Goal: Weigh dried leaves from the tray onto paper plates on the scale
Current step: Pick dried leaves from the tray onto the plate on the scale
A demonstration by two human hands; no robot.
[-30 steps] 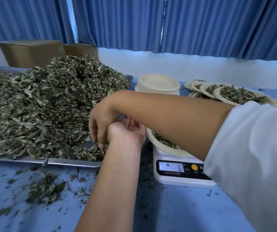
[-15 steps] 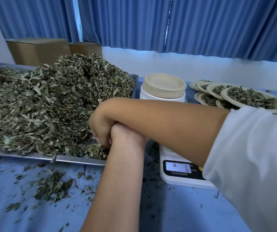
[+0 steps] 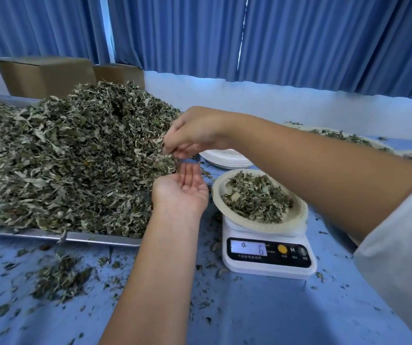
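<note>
Right hand (image 3: 195, 134) reaches across from the right, fingertips pinching a small clump of dried leaves (image 3: 166, 155) above the heap's near-right edge; left hand (image 3: 182, 189) just below it, palm up, fingers relaxed and together, holding nothing; big heap of leaves fills the metal tray (image 3: 88, 237) on the left; paper plate (image 3: 297, 220) with a portion of leaves sits on the white scale (image 3: 269, 266), display reads 6; scale just right of the tray; stack of empty plates (image 3: 224, 159) behind the scale, partly hidden by the right forearm; filled plates (image 3: 349, 138) far right; loose leaf bits on the blue table (image 3: 249, 314); cardboard boxes (image 3: 45, 73) behind the tray.
</note>
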